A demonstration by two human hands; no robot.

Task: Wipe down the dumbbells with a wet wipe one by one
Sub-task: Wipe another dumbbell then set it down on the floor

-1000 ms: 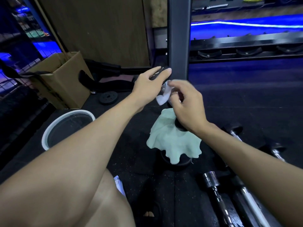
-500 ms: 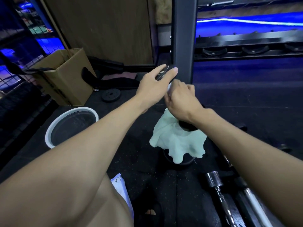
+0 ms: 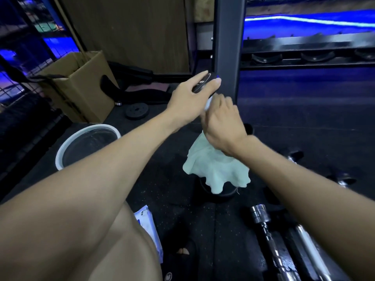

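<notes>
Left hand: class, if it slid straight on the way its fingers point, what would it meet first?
Probably the dark upright rack post. The left hand rests flat on the standing dumbbell's top end, fingers aimed up-right at that post, though depth between them is unclear.

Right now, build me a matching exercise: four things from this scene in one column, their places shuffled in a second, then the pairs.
Things:
1. white basin
2. cardboard box
3. green cloth
4. chrome dumbbell

Places:
A. bottom right of the floor
B. draped under the right hand
C. far left, beside the wire cage
D. on the floor, left of the left forearm

Pairs: 1-D, 2-C, 3-B, 4-A
</notes>
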